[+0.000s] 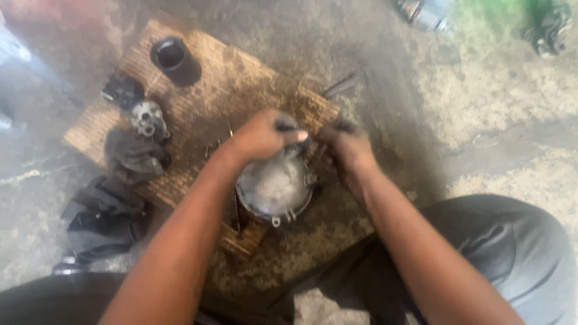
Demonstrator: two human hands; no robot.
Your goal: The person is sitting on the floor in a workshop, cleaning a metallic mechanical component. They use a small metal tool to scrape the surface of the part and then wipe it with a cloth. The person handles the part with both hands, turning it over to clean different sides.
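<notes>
A round grey metal housing [276,189] with small lugs on its rim stands on a worn wooden board [235,78] on the ground. My left hand [264,135] hovers over its far edge, fingers closed around a small dark part. My right hand [344,146] is just to the right, fingers curled on something small and dark at the housing's top edge. The picture is blurred, so what each hand pinches is hard to make out.
On the board lie a black cylindrical sleeve [174,59], a small black part [123,90], a silvery metal fitting [147,119] and a dark rag [133,157]. Another dark cloth [99,219] lies on the dirt floor at the left. My knees frame the bottom.
</notes>
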